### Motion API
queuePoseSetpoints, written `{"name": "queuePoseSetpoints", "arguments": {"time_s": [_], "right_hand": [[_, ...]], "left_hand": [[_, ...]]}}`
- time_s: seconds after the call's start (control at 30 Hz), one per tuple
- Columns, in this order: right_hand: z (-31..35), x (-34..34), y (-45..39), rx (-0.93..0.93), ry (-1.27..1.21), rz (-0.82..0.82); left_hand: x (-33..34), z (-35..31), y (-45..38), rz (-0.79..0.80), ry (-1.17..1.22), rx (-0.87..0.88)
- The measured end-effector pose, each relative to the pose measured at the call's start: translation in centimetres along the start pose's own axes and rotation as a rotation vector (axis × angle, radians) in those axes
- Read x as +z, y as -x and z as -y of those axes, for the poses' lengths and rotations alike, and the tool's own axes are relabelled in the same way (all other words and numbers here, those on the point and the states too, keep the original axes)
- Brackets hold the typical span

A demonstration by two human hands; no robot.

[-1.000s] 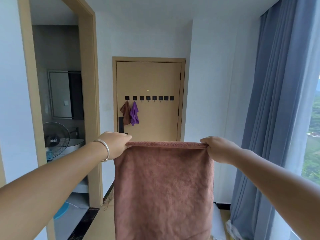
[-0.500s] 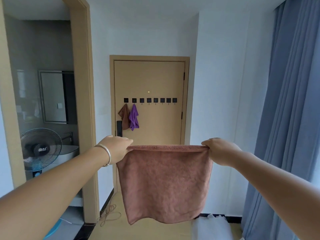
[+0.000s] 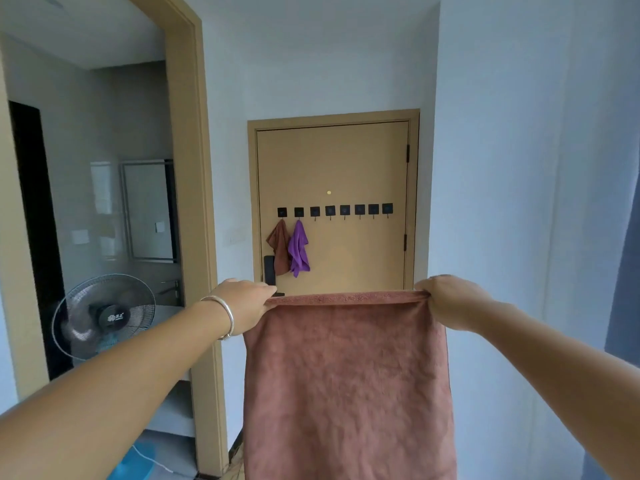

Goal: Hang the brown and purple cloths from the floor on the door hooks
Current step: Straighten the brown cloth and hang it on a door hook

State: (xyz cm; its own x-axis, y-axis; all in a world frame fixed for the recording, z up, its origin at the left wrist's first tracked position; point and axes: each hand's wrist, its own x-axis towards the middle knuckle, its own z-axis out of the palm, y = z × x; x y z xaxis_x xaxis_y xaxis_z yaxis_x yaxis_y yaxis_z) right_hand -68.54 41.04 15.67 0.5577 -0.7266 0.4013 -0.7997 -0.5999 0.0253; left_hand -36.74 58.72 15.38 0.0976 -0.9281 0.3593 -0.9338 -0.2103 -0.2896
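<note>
My left hand [image 3: 244, 306] and right hand [image 3: 446, 301] each pinch a top corner of a cloth [image 3: 346, 386] hanging before me. Beyond it stands the door [image 3: 363, 161], two small cloths [image 3: 289, 251] on its leftmost hooks [image 3: 334, 211]. A fan [image 3: 104, 315] sits left, through the doorway.

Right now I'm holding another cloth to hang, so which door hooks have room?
Free: the six hooks right of the purple cloth, up to the hinge side. Crowded: the two leftmost, holding the small brown cloth and the purple one, above the handle.
</note>
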Motion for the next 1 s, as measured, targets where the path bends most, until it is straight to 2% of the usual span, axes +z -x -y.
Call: {"name": "queuePoseSetpoints", "arguments": {"time_s": [0.27, 0.5, 0.7, 1.0], "right_hand": [[-3.8, 2.1, -9.5, -0.057, -0.103, -0.004], [-5.6, 6.0, -15.4, -0.095, -0.129, 0.02], [-4.9, 9.6, -21.5, -0.134, -0.145, 0.031], [-2.5, 15.2, -32.9, -0.124, -0.121, 0.021]], "left_hand": [[1.1, 0.6, -8.6, -0.008, -0.061, -0.089], [3.7, 0.7, -12.9, 0.061, -0.084, -0.132], [6.5, 3.5, -16.7, 0.099, -0.08, -0.159], [12.2, 10.6, -24.8, 0.063, -0.052, -0.171]]}}
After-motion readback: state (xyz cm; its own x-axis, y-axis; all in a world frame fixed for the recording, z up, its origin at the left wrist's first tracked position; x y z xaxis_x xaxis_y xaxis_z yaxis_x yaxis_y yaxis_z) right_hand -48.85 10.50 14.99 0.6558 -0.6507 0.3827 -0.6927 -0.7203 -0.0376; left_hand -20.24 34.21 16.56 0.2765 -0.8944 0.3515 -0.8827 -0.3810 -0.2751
